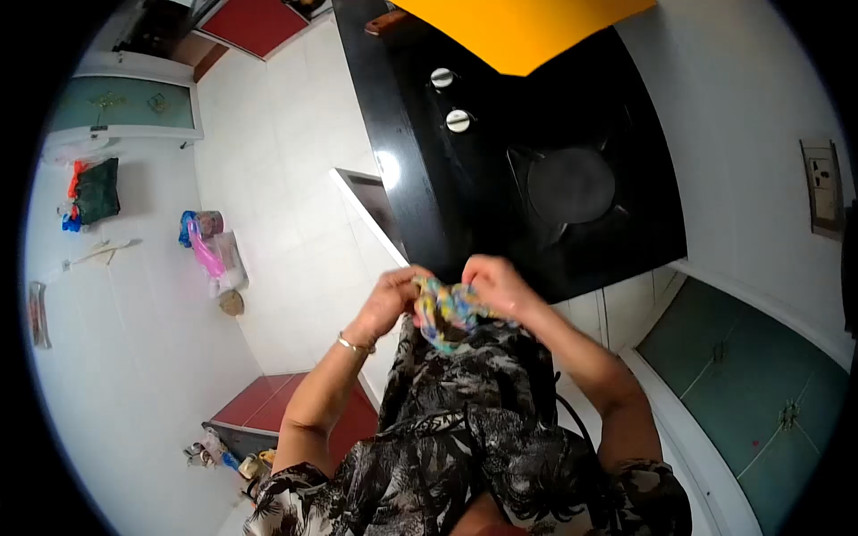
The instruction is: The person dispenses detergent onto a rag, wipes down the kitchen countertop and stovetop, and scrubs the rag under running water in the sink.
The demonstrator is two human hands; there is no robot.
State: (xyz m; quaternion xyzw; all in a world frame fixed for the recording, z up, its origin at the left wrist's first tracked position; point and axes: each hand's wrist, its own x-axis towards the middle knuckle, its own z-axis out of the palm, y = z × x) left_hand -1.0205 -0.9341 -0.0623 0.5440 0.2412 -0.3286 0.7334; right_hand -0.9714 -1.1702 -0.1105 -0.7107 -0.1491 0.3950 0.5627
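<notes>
One soft, crumpled cloth (442, 311), mottled blue and yellow, is bunched before the person's dark, leaf-patterned shirt (438, 389), near the smooth black counter (416, 210). Its longer spread runs sideways between the hands, a rounded fold drooping toward the body. The left hand (391, 299) has its grip closed on one end; the right hand (496, 284), fingers curled, pinches the other. Both elbows bend.

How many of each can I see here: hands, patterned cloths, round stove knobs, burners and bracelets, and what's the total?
Hands: 2 (left hand, right hand)
Multicoloured cloth: 1, between the hands
Stove knobs: 2
Visible burner: 1
Bracelet: 1, on the left wrist
Total: 7
</notes>
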